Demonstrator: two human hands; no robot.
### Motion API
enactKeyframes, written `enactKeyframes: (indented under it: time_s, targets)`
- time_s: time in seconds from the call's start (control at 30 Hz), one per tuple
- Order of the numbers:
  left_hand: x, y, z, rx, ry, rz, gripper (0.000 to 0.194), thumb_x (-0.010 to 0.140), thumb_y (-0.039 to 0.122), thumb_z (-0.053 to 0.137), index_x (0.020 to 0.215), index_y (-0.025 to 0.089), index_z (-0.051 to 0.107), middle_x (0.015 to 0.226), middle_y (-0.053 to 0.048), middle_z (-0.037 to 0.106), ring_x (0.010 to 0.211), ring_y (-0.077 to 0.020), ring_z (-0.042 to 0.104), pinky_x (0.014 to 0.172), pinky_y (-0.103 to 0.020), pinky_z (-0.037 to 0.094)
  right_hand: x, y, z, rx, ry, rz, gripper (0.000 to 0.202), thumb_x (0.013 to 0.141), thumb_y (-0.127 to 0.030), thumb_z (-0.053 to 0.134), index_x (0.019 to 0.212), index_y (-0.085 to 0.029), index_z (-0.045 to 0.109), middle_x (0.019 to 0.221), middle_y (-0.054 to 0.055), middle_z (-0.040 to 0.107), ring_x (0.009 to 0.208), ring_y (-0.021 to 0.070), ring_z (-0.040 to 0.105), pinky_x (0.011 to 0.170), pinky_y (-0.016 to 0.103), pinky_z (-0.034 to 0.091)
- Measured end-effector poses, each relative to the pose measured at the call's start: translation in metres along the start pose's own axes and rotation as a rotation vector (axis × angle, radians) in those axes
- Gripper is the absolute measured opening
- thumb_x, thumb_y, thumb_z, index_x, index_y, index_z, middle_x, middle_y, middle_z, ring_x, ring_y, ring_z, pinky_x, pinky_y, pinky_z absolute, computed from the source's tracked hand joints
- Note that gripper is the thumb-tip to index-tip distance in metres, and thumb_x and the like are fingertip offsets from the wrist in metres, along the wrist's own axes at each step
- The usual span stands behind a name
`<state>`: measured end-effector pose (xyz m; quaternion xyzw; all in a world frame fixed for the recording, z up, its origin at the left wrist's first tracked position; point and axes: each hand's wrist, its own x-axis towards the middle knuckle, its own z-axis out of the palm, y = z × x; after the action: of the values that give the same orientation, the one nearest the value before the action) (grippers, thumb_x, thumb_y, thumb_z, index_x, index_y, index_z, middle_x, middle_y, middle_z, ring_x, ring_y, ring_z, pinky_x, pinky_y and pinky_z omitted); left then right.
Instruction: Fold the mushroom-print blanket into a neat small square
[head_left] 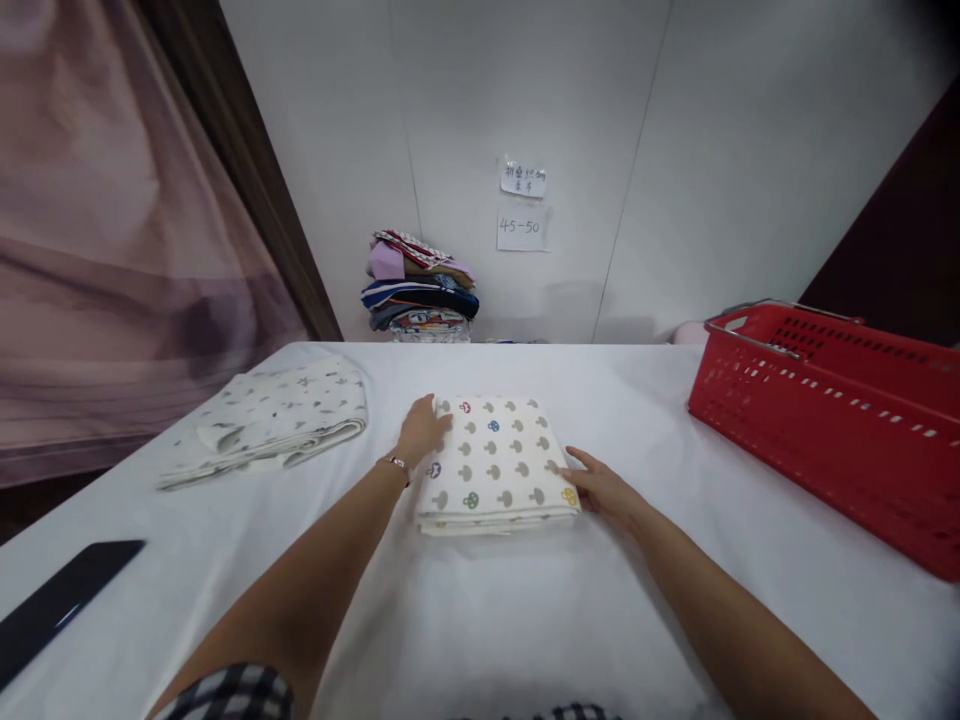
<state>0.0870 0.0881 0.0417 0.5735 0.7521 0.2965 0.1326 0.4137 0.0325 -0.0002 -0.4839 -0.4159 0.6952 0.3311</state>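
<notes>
A folded white cloth point(501, 455) printed with grey and a few coloured mushrooms lies flat on the white-covered table in front of me. Its layers show along the near edge. My left hand point(422, 430) grips its left side near the far corner, the thumb over the top. At the opposite side, my right hand point(604, 488) holds the right edge, with a fingertip resting on the printed surface and the other fingers partly hidden. A second white cloth point(281, 405) with small dark prints lies loosely folded to the left of my left hand.
A red plastic basket point(825, 420) with metal handles stands on the right of the table point(517, 610). A dark flat object point(67, 595) lies at the near left. Behind the far edge rises a stack of folded fabrics point(420, 290). Paper notes point(521, 228) hang on the wall.
</notes>
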Motion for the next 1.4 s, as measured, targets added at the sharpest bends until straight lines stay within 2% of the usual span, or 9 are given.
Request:
enactKeyframes:
  time_s: [0.13, 0.27, 0.33, 0.43, 0.57, 0.7, 1.13, 1.27, 1.4]
  targets:
    - [-0.043, 0.041, 0.003, 0.068, -0.054, 0.325, 0.038, 0.081, 0.027, 0.056, 0.118, 0.017, 0.055, 0.134, -0.011, 0.051, 0.126, -0.0254, 0.045, 0.107, -0.036, 0.034, -0.003, -0.003, -0.004, 0.075, -0.052, -0.004, 0.083, 0.076, -0.035, 0.072, 0.144, -0.021, 0.025, 0.108, 0.01, 0.068, 0.085, 0.0189, 0.068, 0.074, 0.033, 0.055]
    - [-0.102, 0.09, 0.02, 0.037, -0.272, 0.503, 0.031, 0.085, 0.038, 0.051, 0.111, 0.023, 0.06, 0.117, -0.005, 0.062, 0.107, -0.0224, 0.057, 0.094, -0.036, 0.045, -0.005, -0.003, -0.005, 0.136, -0.115, -0.015, 0.07, 0.08, -0.031, 0.067, 0.14, -0.019, 0.031, 0.105, 0.01, 0.069, 0.08, 0.0175, 0.068, 0.073, 0.033, 0.056]
    - [-0.128, 0.104, 0.031, 0.063, -0.326, 0.614, 0.036, 0.081, 0.044, 0.056, 0.111, 0.024, 0.059, 0.113, -0.005, 0.062, 0.103, -0.0238, 0.058, 0.09, -0.038, 0.046, -0.006, -0.004, -0.006, 0.141, -0.128, -0.013, 0.067, 0.081, -0.03, 0.065, 0.138, -0.019, 0.032, 0.1, 0.009, 0.07, 0.077, 0.0172, 0.068, 0.07, 0.032, 0.056]
    - [-0.152, 0.109, 0.045, 0.153, -0.326, 0.704, 0.054, 0.07, 0.048, 0.068, 0.116, 0.023, 0.055, 0.118, -0.008, 0.059, 0.106, -0.0288, 0.054, 0.089, -0.045, 0.045, -0.008, -0.005, -0.005, 0.107, -0.121, 0.003, 0.066, 0.081, -0.03, 0.065, 0.137, -0.019, 0.033, 0.093, 0.007, 0.07, 0.074, 0.0172, 0.068, 0.066, 0.031, 0.057]
    - [-0.157, 0.098, 0.053, 0.21, -0.277, 0.762, 0.049, 0.077, 0.034, 0.063, 0.123, 0.022, 0.051, 0.128, -0.009, 0.055, 0.114, -0.0284, 0.05, 0.094, -0.046, 0.042, -0.01, -0.006, -0.004, 0.045, -0.147, 0.001, 0.059, 0.082, -0.032, 0.065, 0.134, -0.018, 0.04, 0.085, 0.006, 0.07, 0.068, 0.0171, 0.068, 0.059, 0.03, 0.057]
    - [-0.155, 0.09, 0.052, 0.19, -0.276, 0.755, 0.041, 0.084, 0.027, 0.053, 0.124, 0.021, 0.051, 0.126, -0.008, 0.058, 0.114, -0.0249, 0.053, 0.095, -0.042, 0.042, -0.009, -0.005, -0.004, 0.014, -0.196, 0.027, 0.059, 0.085, -0.038, 0.061, 0.136, -0.019, 0.038, 0.082, 0.007, 0.07, 0.062, 0.0167, 0.068, 0.056, 0.029, 0.057]
    - [-0.157, 0.084, 0.051, 0.126, -0.31, 0.744, 0.05, 0.087, 0.036, 0.052, 0.134, 0.025, 0.043, 0.139, -0.008, 0.048, 0.128, -0.0249, 0.043, 0.104, -0.047, 0.035, -0.009, -0.003, -0.007, 0.086, -0.209, -0.003, 0.058, 0.085, -0.024, 0.059, 0.138, -0.018, 0.036, 0.085, 0.005, 0.071, 0.068, 0.0155, 0.068, 0.065, 0.032, 0.058]
    - [-0.162, 0.081, 0.057, 0.141, -0.304, 0.764, 0.049, 0.086, 0.029, 0.052, 0.134, 0.023, 0.043, 0.144, -0.009, 0.043, 0.132, -0.0252, 0.038, 0.107, -0.047, 0.031, -0.009, -0.002, -0.008, 0.083, -0.186, -0.007, 0.06, 0.083, -0.022, 0.061, 0.137, -0.018, 0.036, 0.08, 0.005, 0.071, 0.065, 0.0157, 0.067, 0.061, 0.031, 0.058]
    - [-0.162, 0.083, 0.056, 0.08, -0.276, 0.689, 0.044, 0.089, 0.027, 0.045, 0.133, 0.021, 0.044, 0.137, -0.009, 0.05, 0.127, -0.0232, 0.045, 0.105, -0.044, 0.035, -0.011, -0.003, -0.01, 0.095, -0.22, -0.005, 0.064, 0.084, -0.023, 0.062, 0.14, -0.018, 0.032, 0.078, 0.005, 0.071, 0.066, 0.0168, 0.068, 0.062, 0.032, 0.058]
